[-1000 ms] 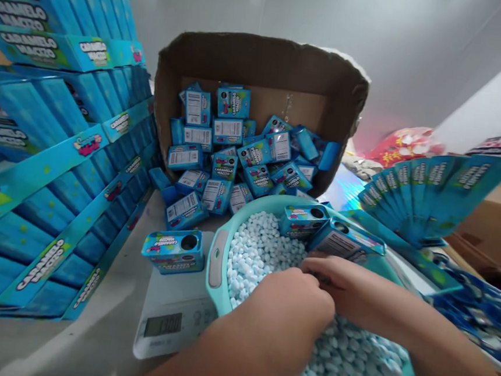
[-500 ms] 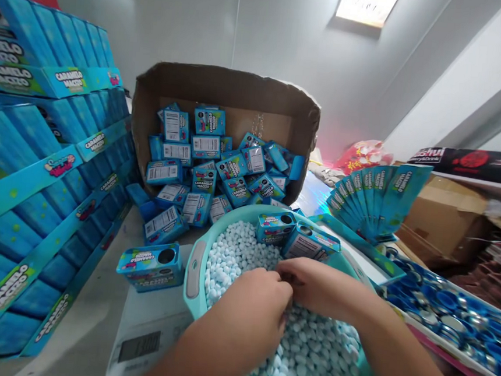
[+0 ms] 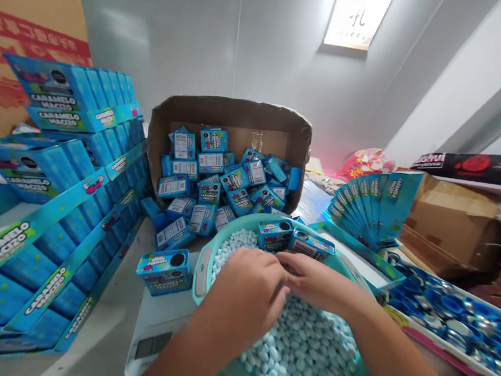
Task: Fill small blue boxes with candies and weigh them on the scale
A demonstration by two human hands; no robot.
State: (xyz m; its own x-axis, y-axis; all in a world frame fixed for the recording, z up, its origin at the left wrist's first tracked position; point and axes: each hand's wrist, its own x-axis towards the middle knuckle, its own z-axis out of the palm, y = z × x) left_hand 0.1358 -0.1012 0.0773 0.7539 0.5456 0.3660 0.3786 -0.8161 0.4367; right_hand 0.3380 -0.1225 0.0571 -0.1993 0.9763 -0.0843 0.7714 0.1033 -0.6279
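Observation:
My left hand (image 3: pixel 252 290) and my right hand (image 3: pixel 313 278) meet over a turquoise basin (image 3: pixel 224 232) of pale blue candies (image 3: pixel 302 344). Both have curled fingers, with the fingertips hidden between them, so I cannot make out what they hold. Just beyond the hands, two small blue candy boxes (image 3: pixel 275 235) rest inside the basin's far side. Left of the basin, another blue box with a round hole in its top (image 3: pixel 165 271) stands on a white scale (image 3: pixel 154 314). The digits on its display are blurred.
Behind the basin, a cardboard box (image 3: pixel 231 109) lies open with several blue boxes spilling out. Stacked display trays (image 3: pixel 68 207) fill the left side. At right are fanned blue cartons (image 3: pixel 372 204) and a tray of blue-and-silver caps (image 3: pixel 453 323).
The view has shifted, so the surroundings appear lower and the left stacks sit farther right. My hands stay together over the candies, with the left hand's fingers slightly turned.

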